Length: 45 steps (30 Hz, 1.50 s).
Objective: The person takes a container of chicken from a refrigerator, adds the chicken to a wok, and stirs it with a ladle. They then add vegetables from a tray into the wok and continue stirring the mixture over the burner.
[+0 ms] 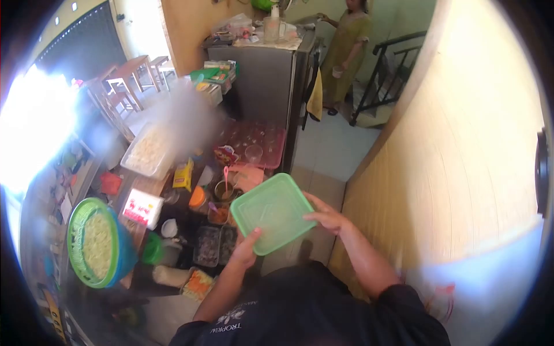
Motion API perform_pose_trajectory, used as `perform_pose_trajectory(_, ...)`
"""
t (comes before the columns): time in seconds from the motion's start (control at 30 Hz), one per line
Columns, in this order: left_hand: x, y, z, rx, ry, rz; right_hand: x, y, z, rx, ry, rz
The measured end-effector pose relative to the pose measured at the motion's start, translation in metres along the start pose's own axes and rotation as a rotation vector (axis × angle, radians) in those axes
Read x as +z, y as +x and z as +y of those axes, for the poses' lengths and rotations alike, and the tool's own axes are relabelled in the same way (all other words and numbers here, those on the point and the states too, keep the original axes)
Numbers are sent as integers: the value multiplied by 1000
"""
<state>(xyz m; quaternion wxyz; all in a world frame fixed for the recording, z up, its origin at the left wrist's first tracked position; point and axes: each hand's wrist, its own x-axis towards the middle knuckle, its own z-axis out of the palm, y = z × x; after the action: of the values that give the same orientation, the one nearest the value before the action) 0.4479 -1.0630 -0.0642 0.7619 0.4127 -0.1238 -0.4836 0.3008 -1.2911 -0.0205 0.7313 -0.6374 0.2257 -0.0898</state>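
A square, translucent green plastic lid [273, 212] is held up in front of my body, tilted. My left hand [246, 249] grips its near left edge, the thumb lying on top. On the opposite side my right hand [326, 215] pinches the right edge, with the fingers partly hidden beneath. Below and left of the lid are a tub of dark food [206, 245], a pot with a pink spoon [224, 189] and a jar with an orange lid [198, 198]. Closest to my left forearm is a container of shredded orange and pale food [199, 284].
A green basket of pale shredded food [98, 245] and a clear tub [149, 151] stand left on the crowded counter. A pink tray [254, 141] holds cups. Behind is a grey fridge [262, 81]; a person [344, 52] stands beyond it. A wooden panel [438, 155] bounds my right.
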Motion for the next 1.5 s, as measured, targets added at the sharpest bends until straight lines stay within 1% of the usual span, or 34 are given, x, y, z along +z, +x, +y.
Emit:
perform_pose_trajectory(0.03, 3, 17, -2, 52, 3, 51, -27, 33, -13, -72, -223, -107)
perform_pose_trajectory(0.07, -7, 37, -12, 26, -11, 89, -51, 67, -44, -12, -192, -10)
perform_pose_trajectory(0.1, 0, 57, -9, 47, -11, 97, -82, 114, -88, 26, -171, 91)
perform_pose_trajectory(0.13, 9, 75, -7, 101, -49, 154, -117, 173, -101, -251, -279, 284)
perform_pose_trajectory(0.17, 21, 87, -9, 148, -87, 216, -158, 239, -114, -437, -372, 370)
perform_pose_trajectory(0.2, 34, 102, -6, 158, -98, 263, -202, 306, -129, -618, -500, 360)
perform_pose_trajectory(0.27, 58, 134, 1, 178, -74, 320, -217, 352, -204, -682, -639, 547)
perform_pose_trajectory(0.3, 68, 148, 0, 181, -71, 374, -227, 384, -216, -670, -629, 539)
perform_pose_trajectory(0.37, 83, 179, -2, 190, -26, 416, -241, 438, -227, -633, -415, 586)
perform_pose_trajectory(0.4, 88, 200, -1, 212, 23, 430, -245, 450, -226, -684, -452, 597)
perform_pose_trajectory(0.43, 83, 225, -3, 212, 22, 438, -248, 453, -223, -735, -488, 607)
perform_pose_trajectory(0.47, 71, 244, -7, 108, -22, 391, -246, 446, -224, -843, -524, 645)
perform_pose_trajectory(0.5, 64, 252, -10, -7, -67, 351, -250, 438, -212, -809, -516, 636)
perform_pose_trajectory(0.53, 65, 271, -2, -9, -63, 357, -257, 439, -215, -803, -479, 598)
perform_pose_trajectory(0.6, 74, 304, 7, -159, -35, 194, -277, 430, -218, -777, -421, 569)
perform_pose_trajectory(0.63, 78, 320, 9, -176, -35, 207, -292, 423, -215, -850, -432, 596)
perform_pose_trajectory(0.7, 89, 359, 17, -315, -17, 86, -338, 416, -209, -1011, -446, 659)
perform_pose_trajectory(0.77, 111, 398, 15, -332, 11, 121, -394, 406, -204, -1009, -554, 812)
perform_pose_trajectory(0.8, 123, 421, 13, -316, 29, 139, -416, 396, -206, -865, -422, 815)
perform_pose_trajectory(0.83, 134, 446, 12, -330, 32, 152, -447, 391, -208, -807, -429, 853)
perform_pose_trajectory(0.87, 146, 472, 11, -301, 55, 146, -482, 391, -203, -747, -438, 886)
perform_pose_trajectory(0.93, 174, 523, 11, -242, 105, 176, -561, 408, -188, -832, -199, 834)
perform_pose_trajectory(1.0, 192, 588, 16, -179, 120, 227, -618, 419, -191, -738, 153, 773)
perform_pose_trajectory(1.03, 197, 619, 19, -148, 97, 250, -640, 423, -192, -727, 162, 764)
perform_pose_trajectory(1.1, 226, 676, 45, -35, 83, 307, -681, 431, -199, -683, 322, 653)
perform_pose_trajectory(1.17, 230, 735, 67, 56, 4, 431, -733, 444, -191, -665, 370, 597)
perform_pose_trajectory(1.2, 232, 759, 79, 75, -8, 441, -753, 452, -188, -636, 416, 554)
perform_pose_trajectory(1.27, 229, 797, 102, 300, -125, 593, -774, 466, -188, -588, 429, 685)
perform_pose_trajectory(1.33, 210, 828, 123, 364, -119, 643, -781, 466, -193, -512, 506, 543)
perform_pose_trajectory(1.37, 202, 835, 131, 401, -97, 678, -781, 467, -199, -390, 644, 607)
perform_pose_trajectory(1.4, 214, 831, 139, 458, -204, 757, -776, 466, -205, -256, 774, 668)
perform_pose_trajectory(1.43, 225, 824, 146, 518, -315, 838, -781, 463, -190, -419, 698, 654)
perform_pose_trajectory(1.47, 159, 845, 123, 361, 569, 832, -787, 463, -173, -580, 624, 628)
perform_pose_trajectory(1.5, 205, 825, 130, 355, -113, 752, -784, 464, -169, -619, 565, 667)
